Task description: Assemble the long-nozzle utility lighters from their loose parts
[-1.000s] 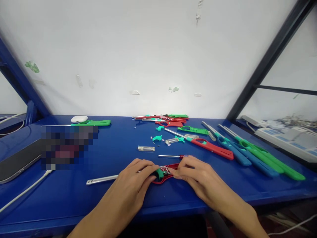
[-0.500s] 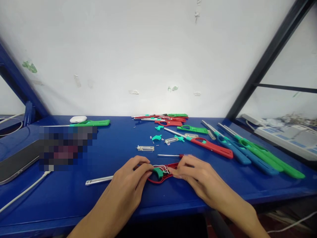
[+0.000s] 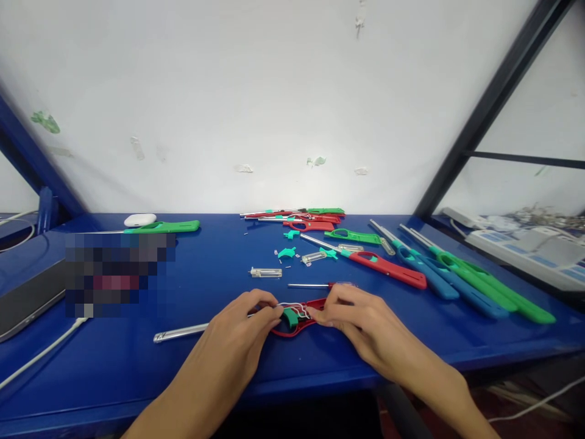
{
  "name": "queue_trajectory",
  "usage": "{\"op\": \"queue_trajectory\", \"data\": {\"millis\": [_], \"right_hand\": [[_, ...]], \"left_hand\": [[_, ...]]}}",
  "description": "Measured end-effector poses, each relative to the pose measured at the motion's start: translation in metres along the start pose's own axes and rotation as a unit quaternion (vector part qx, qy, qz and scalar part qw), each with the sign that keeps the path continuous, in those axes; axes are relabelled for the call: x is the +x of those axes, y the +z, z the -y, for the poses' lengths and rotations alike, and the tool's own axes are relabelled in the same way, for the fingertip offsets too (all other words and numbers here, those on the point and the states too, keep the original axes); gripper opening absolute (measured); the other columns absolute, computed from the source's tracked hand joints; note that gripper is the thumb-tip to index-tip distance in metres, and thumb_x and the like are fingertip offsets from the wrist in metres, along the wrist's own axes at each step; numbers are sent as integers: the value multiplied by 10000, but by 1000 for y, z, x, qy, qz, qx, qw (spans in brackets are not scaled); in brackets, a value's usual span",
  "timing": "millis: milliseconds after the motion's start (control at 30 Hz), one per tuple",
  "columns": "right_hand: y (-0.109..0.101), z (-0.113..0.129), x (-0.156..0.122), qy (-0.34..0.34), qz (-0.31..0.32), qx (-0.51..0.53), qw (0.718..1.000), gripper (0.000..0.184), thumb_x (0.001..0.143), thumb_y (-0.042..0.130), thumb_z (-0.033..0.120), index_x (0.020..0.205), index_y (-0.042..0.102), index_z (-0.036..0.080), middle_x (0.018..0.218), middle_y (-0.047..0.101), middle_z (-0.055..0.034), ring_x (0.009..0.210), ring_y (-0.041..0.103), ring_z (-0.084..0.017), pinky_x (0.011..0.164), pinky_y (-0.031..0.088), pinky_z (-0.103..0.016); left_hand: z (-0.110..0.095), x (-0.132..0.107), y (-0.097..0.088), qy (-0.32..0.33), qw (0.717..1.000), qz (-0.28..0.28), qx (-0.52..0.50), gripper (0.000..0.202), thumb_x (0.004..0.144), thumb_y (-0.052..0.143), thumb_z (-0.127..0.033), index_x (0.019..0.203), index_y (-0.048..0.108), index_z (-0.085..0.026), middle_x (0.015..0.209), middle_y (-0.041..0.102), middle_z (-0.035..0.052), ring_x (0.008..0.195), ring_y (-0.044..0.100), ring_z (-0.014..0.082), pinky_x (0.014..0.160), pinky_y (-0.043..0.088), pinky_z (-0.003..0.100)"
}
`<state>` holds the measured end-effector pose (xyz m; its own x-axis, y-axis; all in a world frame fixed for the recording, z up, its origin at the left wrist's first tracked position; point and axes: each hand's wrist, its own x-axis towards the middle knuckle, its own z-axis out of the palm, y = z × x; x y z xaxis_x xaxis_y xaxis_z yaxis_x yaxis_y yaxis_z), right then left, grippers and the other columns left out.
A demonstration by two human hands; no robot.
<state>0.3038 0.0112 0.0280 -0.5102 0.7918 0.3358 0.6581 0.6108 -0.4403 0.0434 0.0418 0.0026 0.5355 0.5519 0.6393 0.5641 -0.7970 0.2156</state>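
Observation:
An opened red utility lighter [image 3: 286, 333] lies near the table's front edge, its metal tube [image 3: 180, 333] pointing left. White wires [image 3: 295, 305] and a green trigger [image 3: 289, 317] show inside the handle. My left hand [image 3: 242, 326] is closed on the lighter at the trigger end, thumb and fingers pinched. From the right, my right hand [image 3: 356, 317] pinches at the handle by the wires; its fingertips partly cover the red shell. Just behind the hands lies a screwdriver [image 3: 311, 285], its red grip partly hidden by my right hand. A clear fuel tank [image 3: 265, 272] rests beyond my left hand.
Whole lighters in red [image 3: 388, 271], blue [image 3: 432, 274] and green [image 3: 521, 299] lie to the right. Loose green triggers [image 3: 287, 252] and small parts are scattered behind. A green lighter [image 3: 169, 227] and a white case [image 3: 140, 220] sit back left. A power strip [image 3: 516, 244] is far right.
The view has shifted slightly, so the things on the table appear a little further left. Both hands keep nearly the same pinch on the red lighter.

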Motion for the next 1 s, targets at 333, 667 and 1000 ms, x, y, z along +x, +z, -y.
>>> {"op": "queue_trajectory", "data": {"millis": [333, 667, 1000], "right_hand": [[4, 6, 7, 46, -24, 24, 998, 59, 1023, 682, 301, 1039, 729, 269, 1007, 741, 18, 916, 673, -188, 850, 475, -306], [12, 7, 8, 38, -65, 25, 997, 143, 1067, 591, 221, 988, 706, 252, 958, 734, 23, 843, 667, -164, 795, 474, -293], [11, 14, 10, 45, -99, 70, 992, 152, 1051, 595, 152, 985, 689, 251, 937, 741, 35, 843, 685, -145, 806, 482, -256]], "left_hand": [[2, 8, -6, 30, 992, 94, 78, 232, 1021, 492, -61, 1080, 669, -201, 1001, 706, 48, 800, 711, 221, 737, 615, 364], [0, 13, -8, 119, 981, 80, 129, 403, 1007, 381, 3, 1209, 638, -234, 1074, 678, 49, 767, 687, 207, 682, 557, 330], [4, 8, -6, 130, 986, 58, 92, 380, 1133, 231, -181, 1187, 606, -205, 1013, 696, 39, 806, 682, 189, 736, 558, 313]]}}
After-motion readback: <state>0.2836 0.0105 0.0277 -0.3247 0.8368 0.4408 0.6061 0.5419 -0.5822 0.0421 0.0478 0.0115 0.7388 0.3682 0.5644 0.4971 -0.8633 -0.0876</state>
